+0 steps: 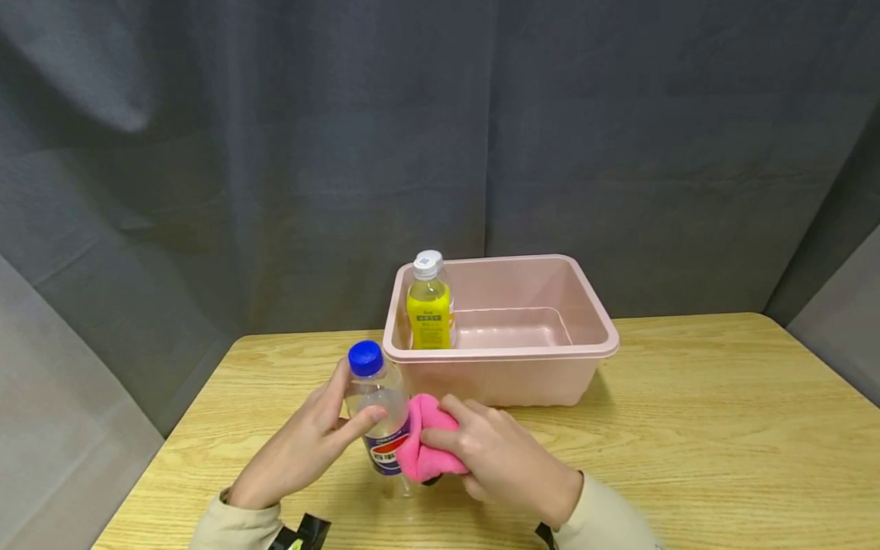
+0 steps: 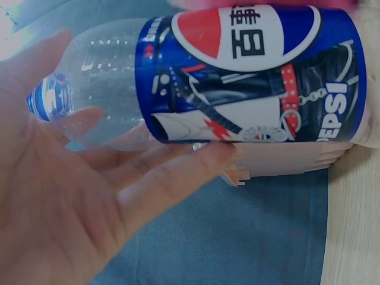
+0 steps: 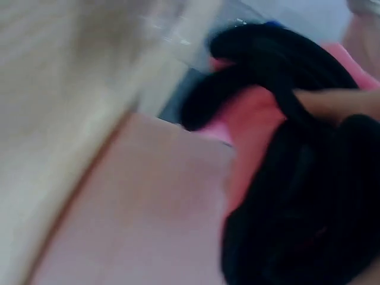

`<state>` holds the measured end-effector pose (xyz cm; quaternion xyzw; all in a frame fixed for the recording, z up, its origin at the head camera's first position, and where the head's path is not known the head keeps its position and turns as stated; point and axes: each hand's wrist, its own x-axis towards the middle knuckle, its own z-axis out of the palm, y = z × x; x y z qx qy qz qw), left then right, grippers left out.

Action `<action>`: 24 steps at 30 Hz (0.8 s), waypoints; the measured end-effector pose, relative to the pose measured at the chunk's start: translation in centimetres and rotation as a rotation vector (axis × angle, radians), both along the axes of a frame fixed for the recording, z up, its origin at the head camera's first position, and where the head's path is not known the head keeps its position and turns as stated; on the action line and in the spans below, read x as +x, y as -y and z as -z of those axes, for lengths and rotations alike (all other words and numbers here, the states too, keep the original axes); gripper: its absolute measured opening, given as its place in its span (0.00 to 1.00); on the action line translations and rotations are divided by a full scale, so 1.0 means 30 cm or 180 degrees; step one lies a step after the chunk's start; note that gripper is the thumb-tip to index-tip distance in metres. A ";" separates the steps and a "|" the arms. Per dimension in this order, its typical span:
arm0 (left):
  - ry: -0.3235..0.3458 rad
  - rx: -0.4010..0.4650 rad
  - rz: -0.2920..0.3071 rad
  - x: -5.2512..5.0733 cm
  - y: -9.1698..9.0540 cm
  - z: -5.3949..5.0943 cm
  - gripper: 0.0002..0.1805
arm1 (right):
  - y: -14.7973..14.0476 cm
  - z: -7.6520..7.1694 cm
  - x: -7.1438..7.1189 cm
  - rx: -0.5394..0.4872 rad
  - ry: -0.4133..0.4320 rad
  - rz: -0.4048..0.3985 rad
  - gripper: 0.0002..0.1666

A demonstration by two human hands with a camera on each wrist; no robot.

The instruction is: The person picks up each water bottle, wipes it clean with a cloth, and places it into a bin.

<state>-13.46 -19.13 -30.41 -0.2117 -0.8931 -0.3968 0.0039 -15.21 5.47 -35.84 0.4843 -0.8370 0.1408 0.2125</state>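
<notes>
My left hand point(image 1: 302, 447) holds a clear plastic Pepsi bottle point(image 1: 385, 444) by its upper part, thumb in front and fingers behind. The bottle has a blue cap and stands slightly tilted over the table. Its blue, red and white label point(image 2: 249, 77) fills much of the left wrist view. In my right hand point(image 1: 502, 454) a bunched pink cloth point(image 1: 428, 439) is gripped and pressed against the bottle's right side. Black fabric point(image 3: 297, 190) on the cloth's other face shows, blurred, in the right wrist view. The bottle's far side is hidden.
Behind the hands stands a pale pink plastic bin point(image 1: 495, 382). In its left end is a white-capped bottle of yellow liquid point(image 1: 429, 317), with another bottle partly hidden behind it. The wooden table point(image 1: 708, 428) extends to both sides; a dark curtain point(image 1: 344, 168) hangs behind.
</notes>
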 end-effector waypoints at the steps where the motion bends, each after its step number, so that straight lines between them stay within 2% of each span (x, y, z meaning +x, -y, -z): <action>1: 0.0012 0.0016 0.0014 -0.001 0.000 0.000 0.31 | 0.005 0.013 0.000 0.0212 0.0064 0.0003 0.27; 3: 0.0031 0.0045 0.0036 -0.002 0.000 0.001 0.31 | 0.013 0.038 -0.001 0.0528 0.0208 0.0030 0.24; 5: 0.0021 0.0058 0.0057 -0.003 0.000 0.001 0.31 | 0.019 0.058 -0.002 0.0654 0.0322 0.0020 0.22; 8: -0.0004 0.0043 0.0061 -0.005 0.001 0.002 0.31 | 0.021 0.071 -0.005 0.0634 0.0381 0.0017 0.21; 14: -0.0071 0.0036 0.0097 -0.006 0.003 0.005 0.30 | 0.012 0.055 -0.007 0.0575 0.0557 -0.0026 0.23; 17: -0.0031 0.0044 0.0090 -0.005 0.004 0.005 0.30 | 0.002 0.036 -0.008 0.0421 0.0571 -0.0067 0.25; 20: 0.0027 0.0069 0.0088 -0.005 0.005 0.005 0.32 | -0.007 0.012 -0.008 0.0114 0.0371 -0.0115 0.26; 24: -0.0015 0.0086 0.0127 -0.007 0.007 0.006 0.31 | -0.014 -0.021 -0.008 -0.0479 0.0069 -0.0141 0.32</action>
